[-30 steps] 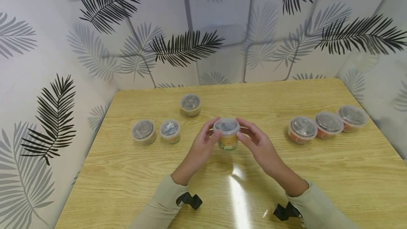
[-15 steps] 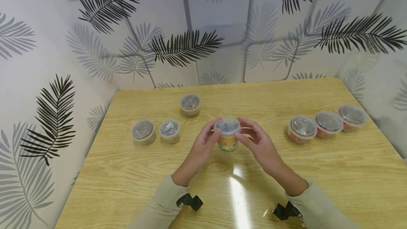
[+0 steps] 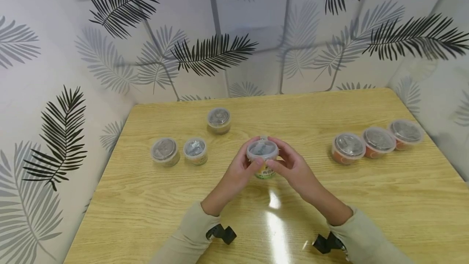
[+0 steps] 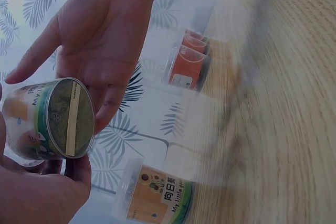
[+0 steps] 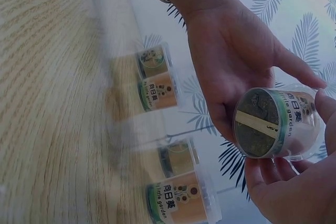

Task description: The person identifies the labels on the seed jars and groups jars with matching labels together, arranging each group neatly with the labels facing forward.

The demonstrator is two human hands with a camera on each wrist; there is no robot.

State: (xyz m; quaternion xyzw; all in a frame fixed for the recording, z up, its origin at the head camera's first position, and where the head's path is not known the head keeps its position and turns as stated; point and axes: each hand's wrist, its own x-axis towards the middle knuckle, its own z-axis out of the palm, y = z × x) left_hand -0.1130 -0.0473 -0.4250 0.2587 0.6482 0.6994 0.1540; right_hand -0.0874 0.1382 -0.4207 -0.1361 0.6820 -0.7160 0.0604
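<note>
Both hands hold a clear plastic lidded cup over the middle of the table, its lid up in the head view. The left hand grips its left side and the right hand its right, with thumbs at the front and fingers curled behind. An orange and green printed label wraps the cup. In the left wrist view, the base of the cup shows dark contents and a pale flat strip. The right wrist view shows the same cup between the palms, its "little garden" lettering visible.
Three similar cups stand left of the hands: one far left, a smaller-looking one beside it, and one behind. At right, a row of red-labelled cups runs toward the table's edge. A leaf-patterned wall borders the wooden table.
The hands have closed further around the cup, thumbs coming nearer each other at the front. The cup has turned so its lettering faces the head camera, and shifted slightly toward the person.
</note>
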